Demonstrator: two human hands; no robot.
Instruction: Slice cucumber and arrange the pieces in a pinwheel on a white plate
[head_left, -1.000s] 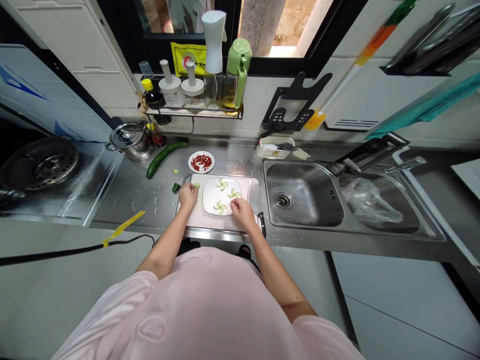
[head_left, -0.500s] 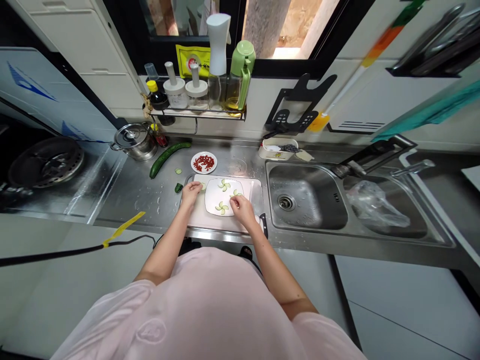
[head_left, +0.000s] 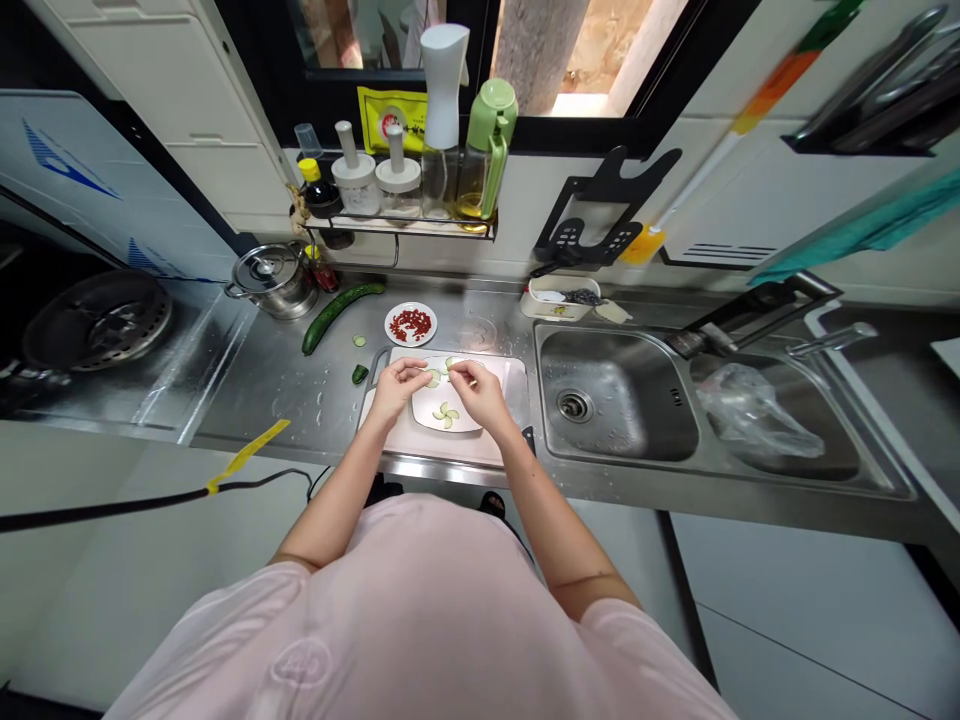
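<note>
My left hand (head_left: 396, 390) is closed in a pinch on a pale green cucumber slice (head_left: 433, 378), over the left part of a white plate (head_left: 466, 426). My right hand (head_left: 481, 392) faces it, thumb and fingertips pinched together above the plate; anything in them is too small to make out. Thin cucumber pieces (head_left: 445, 414) form a pinwheel at the front of the plate. Others further back are partly hidden by my hands. Under the plate lies a pale cutting board (head_left: 401, 446), with a dark knife handle (head_left: 529, 437) beside my right wrist.
Behind the board sit a small plate of chopped red pieces (head_left: 411, 337), a whole cucumber (head_left: 330, 318), a cucumber end (head_left: 360, 374) and a lidded pot (head_left: 271, 282). A condiment rack (head_left: 405, 228) hangs above. The sink (head_left: 616, 395) is at right, a pan (head_left: 97, 320) at left.
My left hand has moved right, from the board's left side to over the plate. My right hand has shifted slightly back and left from the right-hand pinwheel, so the two hands are close together.
</note>
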